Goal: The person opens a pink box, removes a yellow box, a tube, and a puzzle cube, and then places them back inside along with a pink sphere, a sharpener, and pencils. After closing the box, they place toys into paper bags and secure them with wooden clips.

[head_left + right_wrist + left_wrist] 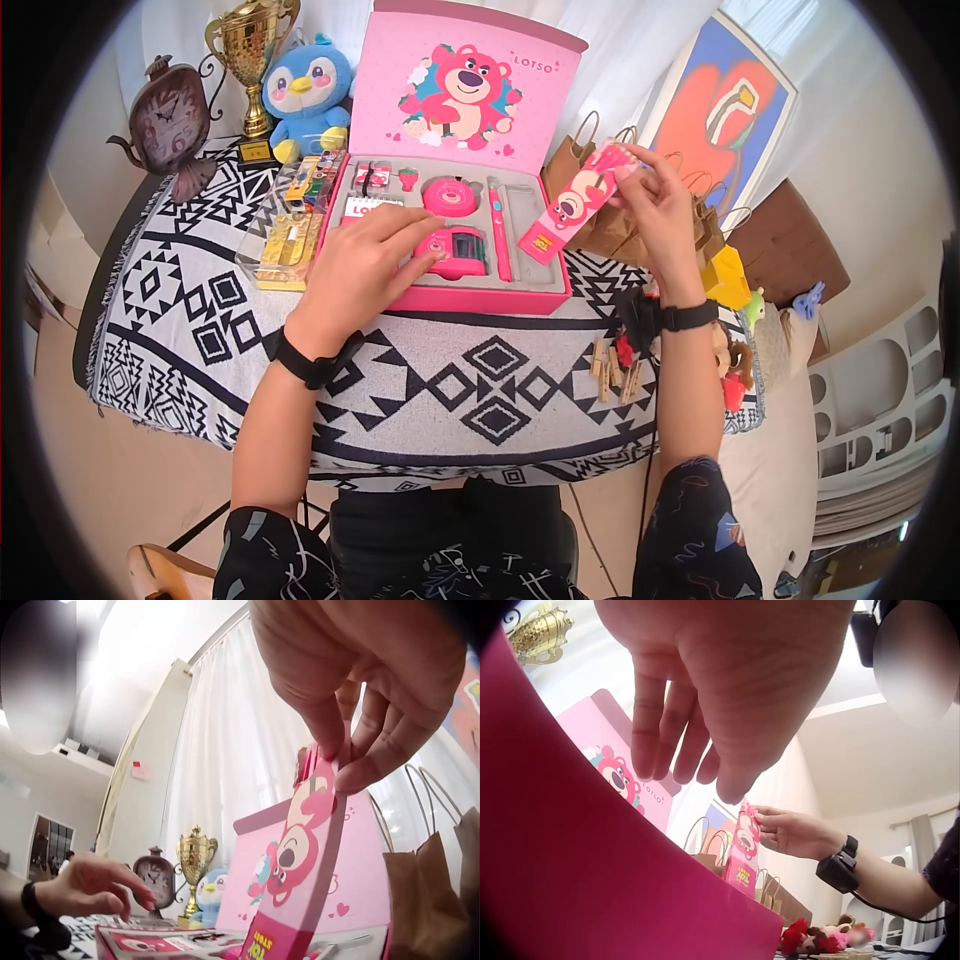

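Observation:
An open pink gift box [470,298] with a bear on its raised lid [465,90] lies on the patterned cloth. Its grey tray holds a round pink item [450,197], a pink item with a dark window [465,252], a pink pen [500,235] and a small notepad. My right hand [655,195] pinches the upper end of a narrow pink bear-print box [568,212], tilted above the tray's right side; the right wrist view shows this box [300,855] close up. My left hand [365,262] is over the tray's front left, fingers extended near the windowed item; whether they touch it I cannot tell.
Left of the box are clear cases [290,240], a blue plush [305,95], a gold trophy [253,60] and a clock [170,115]. Paper bags [610,235], a framed picture [720,100], clothespins [615,372] and small toys stand or lie to the right.

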The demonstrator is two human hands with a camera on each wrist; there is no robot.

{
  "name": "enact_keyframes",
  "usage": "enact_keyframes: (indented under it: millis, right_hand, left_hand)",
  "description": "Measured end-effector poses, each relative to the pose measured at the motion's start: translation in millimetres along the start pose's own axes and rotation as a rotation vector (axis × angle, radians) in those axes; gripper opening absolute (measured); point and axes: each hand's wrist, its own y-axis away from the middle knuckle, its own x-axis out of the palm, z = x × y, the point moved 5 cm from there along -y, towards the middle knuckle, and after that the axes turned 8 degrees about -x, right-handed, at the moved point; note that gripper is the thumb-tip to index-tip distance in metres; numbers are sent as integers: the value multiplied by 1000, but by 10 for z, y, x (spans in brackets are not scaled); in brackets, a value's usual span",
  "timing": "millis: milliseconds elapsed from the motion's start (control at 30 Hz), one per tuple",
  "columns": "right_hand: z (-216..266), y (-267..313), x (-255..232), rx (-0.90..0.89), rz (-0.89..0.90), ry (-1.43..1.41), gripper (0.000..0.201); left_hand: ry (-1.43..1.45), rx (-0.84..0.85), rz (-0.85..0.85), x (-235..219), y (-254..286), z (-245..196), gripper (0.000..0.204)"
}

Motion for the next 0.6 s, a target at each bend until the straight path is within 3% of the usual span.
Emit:
enact_keyframes:
  millis: [33,100,167,233,300,500,600]
  right_hand:
    - [-26,-70,51,0,94,72,33]
    - [-123,-170,160,27,103,122,31]
    - [-221,-229,336,85,289,202,31]
    - [-271,-301,402,103,266,254,32]
    - [-381,-380,472,104,405,537,34]
    - [-775,-480,629,-1,523,783,46]
    - [-883,-426,762,58,726,1006,51]
  left_hand:
    - [0,-1,-4,-15,6,-7,37]
    - [73,-8,87,-2,18,-26,36]
    - [98,12,136,13,30,-21,36]
    - [122,30,185,32,46,-13,37]
    - [98,37,277,91,67,-13,36]
    - [61,-2,332,156,97,32,29]
    - [52,7,345,154,96,27,22]
